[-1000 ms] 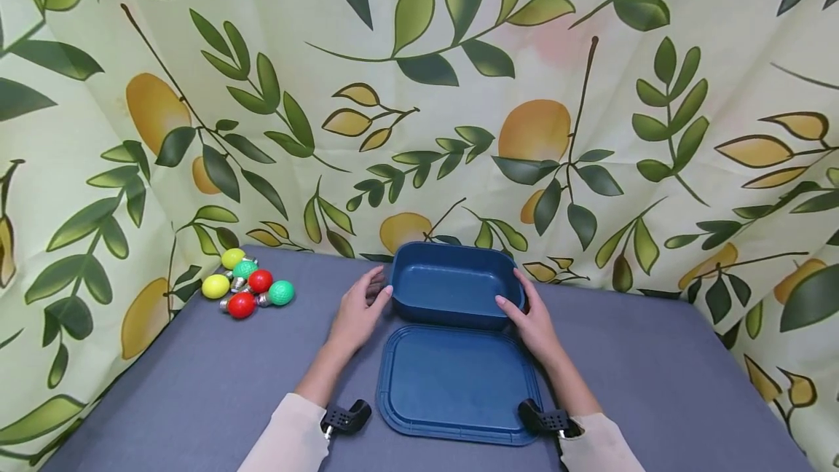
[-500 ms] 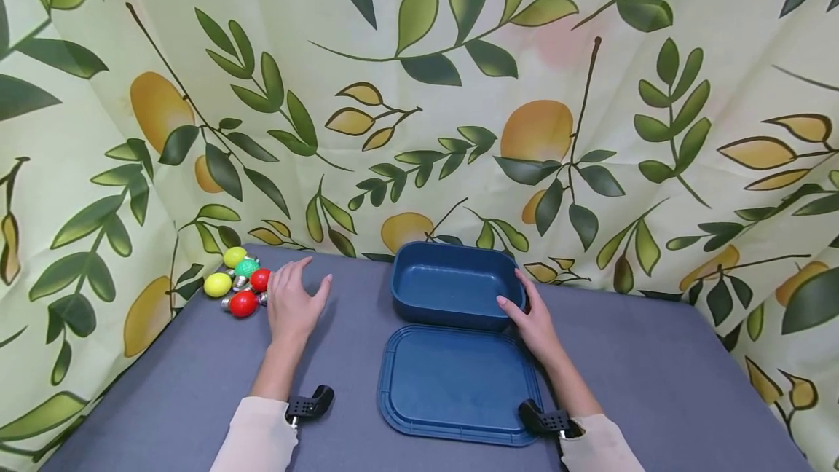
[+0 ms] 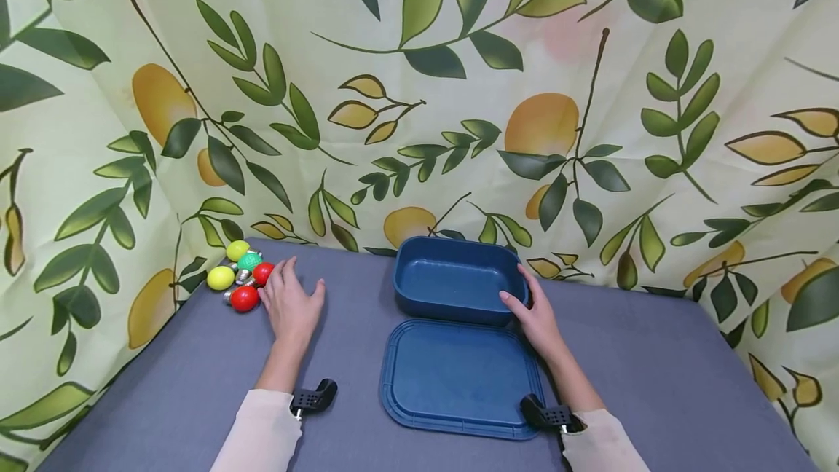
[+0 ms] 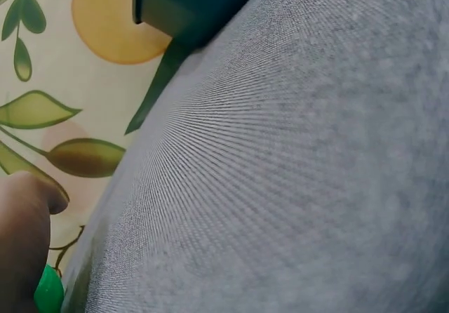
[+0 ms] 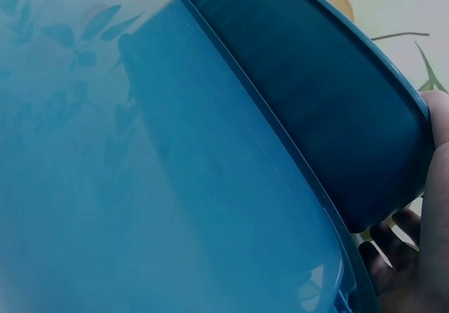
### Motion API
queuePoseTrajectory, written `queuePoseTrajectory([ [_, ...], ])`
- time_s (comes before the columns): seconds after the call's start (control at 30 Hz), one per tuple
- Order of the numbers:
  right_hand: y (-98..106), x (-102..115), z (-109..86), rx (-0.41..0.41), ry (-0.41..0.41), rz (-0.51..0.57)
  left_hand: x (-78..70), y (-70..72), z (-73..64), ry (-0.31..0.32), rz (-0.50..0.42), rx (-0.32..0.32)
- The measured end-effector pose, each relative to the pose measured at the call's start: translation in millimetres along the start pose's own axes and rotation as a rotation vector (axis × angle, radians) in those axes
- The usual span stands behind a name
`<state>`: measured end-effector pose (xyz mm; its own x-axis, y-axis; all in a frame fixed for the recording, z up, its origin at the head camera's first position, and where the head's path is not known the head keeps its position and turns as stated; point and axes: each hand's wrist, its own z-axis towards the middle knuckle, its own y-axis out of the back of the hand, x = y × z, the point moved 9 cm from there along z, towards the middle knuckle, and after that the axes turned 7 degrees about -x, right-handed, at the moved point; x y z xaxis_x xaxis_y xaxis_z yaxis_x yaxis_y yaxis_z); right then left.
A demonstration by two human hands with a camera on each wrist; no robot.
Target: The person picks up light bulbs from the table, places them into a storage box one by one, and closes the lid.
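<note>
Green bulb (image 4: 49, 290) mostly hidden below the left hand (image 3: 293, 304), toward the tabletop's (image 3: 354, 370) back left corner; touch and long axis cannot be told. Fingers loose, thumb wide. Front red bulb (image 3: 245, 299) just left. Right hand (image 3: 539, 319), far from bulbs, grips right end of box (image 3: 459, 290), lengthwise along back edge; lid (image 3: 462, 377) in front

Shows no legible text, label, brand, number or sign in the head view. Offers nothing readable in the left wrist or right wrist view either.
</note>
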<state>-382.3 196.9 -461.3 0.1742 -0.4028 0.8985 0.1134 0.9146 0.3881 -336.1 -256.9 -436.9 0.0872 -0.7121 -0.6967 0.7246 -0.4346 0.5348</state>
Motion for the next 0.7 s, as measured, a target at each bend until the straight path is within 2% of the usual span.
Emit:
queuePoseTrajectory([
  [0.3,0.9,1.0,1.1,-0.006,-0.001,-0.017,1.5,-8.9,2.7,-0.021,-0.022,0.057],
  [0.7,1.0,-2.9,1.6,-0.003,-0.014,-0.031,5.8,-11.8,0.3,0.052,-0.142,0.077],
])
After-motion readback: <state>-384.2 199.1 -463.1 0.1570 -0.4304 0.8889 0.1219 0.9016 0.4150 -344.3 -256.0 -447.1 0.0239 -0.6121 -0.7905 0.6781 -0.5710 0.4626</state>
